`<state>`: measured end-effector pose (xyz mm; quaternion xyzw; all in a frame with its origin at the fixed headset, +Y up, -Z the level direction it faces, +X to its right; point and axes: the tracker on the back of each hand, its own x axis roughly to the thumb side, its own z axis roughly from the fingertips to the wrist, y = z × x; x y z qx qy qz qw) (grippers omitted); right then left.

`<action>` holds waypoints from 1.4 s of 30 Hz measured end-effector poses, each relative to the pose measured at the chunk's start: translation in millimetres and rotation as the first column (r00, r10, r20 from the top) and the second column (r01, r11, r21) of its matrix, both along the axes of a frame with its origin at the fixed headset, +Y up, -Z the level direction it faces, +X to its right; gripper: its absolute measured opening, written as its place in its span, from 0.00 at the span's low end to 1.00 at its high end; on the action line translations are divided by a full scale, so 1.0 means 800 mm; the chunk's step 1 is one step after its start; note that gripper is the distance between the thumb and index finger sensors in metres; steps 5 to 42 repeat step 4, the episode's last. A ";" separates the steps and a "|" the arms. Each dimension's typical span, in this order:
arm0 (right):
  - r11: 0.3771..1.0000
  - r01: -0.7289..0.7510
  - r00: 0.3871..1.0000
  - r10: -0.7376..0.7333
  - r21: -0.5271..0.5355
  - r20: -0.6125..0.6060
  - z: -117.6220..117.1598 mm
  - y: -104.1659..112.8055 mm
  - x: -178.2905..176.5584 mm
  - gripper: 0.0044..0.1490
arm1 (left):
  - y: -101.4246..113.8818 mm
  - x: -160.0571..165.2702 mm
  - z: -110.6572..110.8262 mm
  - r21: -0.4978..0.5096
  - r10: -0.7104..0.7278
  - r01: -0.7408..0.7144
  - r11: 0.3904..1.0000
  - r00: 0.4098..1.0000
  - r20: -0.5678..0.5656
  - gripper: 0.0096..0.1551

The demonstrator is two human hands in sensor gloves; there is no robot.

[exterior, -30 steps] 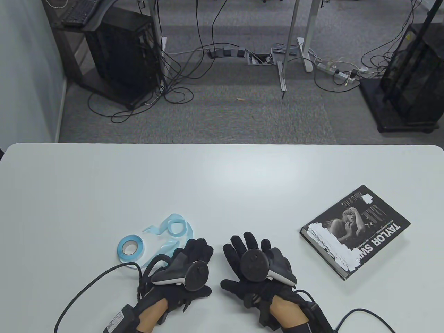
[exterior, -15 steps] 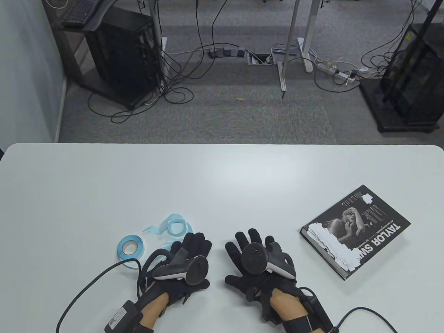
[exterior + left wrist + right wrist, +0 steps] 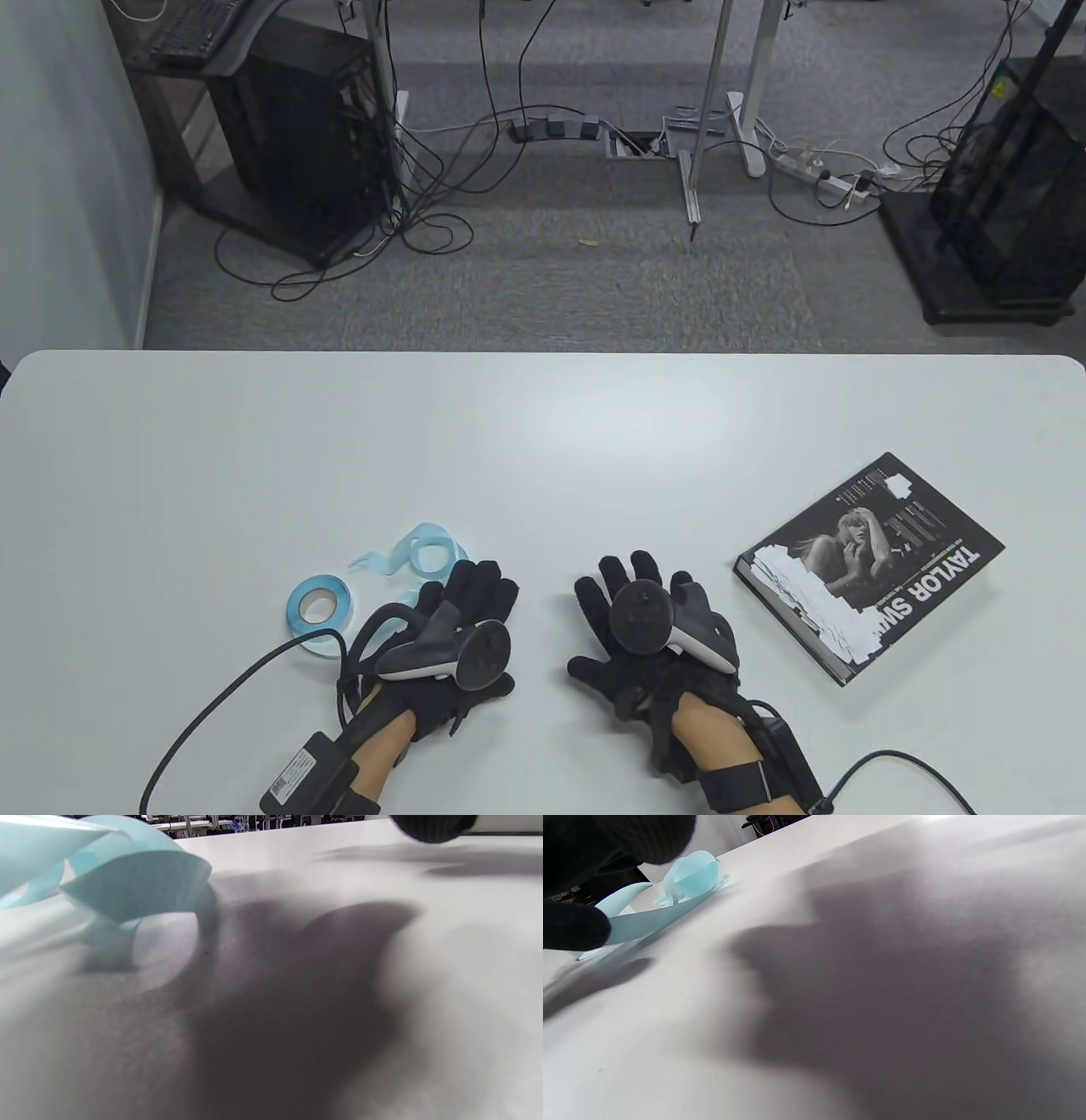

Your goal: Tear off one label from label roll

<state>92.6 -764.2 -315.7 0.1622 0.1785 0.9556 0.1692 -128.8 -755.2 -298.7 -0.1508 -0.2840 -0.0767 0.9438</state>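
Note:
A blue label roll (image 3: pixel 318 604) lies flat on the white table (image 3: pixel 543 441), left of my hands. A loose light-blue strip (image 3: pixel 424 552) curls away from it and runs under my left hand (image 3: pixel 477 594). That hand is palm down with its fingers spread and grips nothing I can see. The strip's curl shows close in the left wrist view (image 3: pixel 140 887) and in the right wrist view (image 3: pixel 691 874). My right hand (image 3: pixel 612 586) hovers palm down and open, empty, between the left hand and the book.
A dark hardcover book (image 3: pixel 870 564) with torn white label scraps stuck on it lies at the right. Glove cables (image 3: pixel 221 696) trail off the front edge. The far table edge (image 3: pixel 543 353) borders the floor.
My right hand has shifted a little to the right, toward the book. My left hand has barely moved. The roll and strip stay put.

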 end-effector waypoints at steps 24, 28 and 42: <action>1.000 -0.005 1.000 0.005 0.005 -0.002 0.000 -0.001 0.000 0.54 | -0.001 0.005 0.004 0.002 -0.014 0.014 1.000 1.000 0.021 0.62; 1.000 -0.005 1.000 0.005 0.005 -0.002 0.000 -0.001 0.000 0.54 | -0.001 0.005 0.004 0.002 -0.014 0.014 1.000 1.000 0.021 0.62; 1.000 -0.005 1.000 0.005 0.005 -0.002 0.000 -0.001 0.000 0.54 | -0.001 0.005 0.004 0.002 -0.014 0.014 1.000 1.000 0.021 0.62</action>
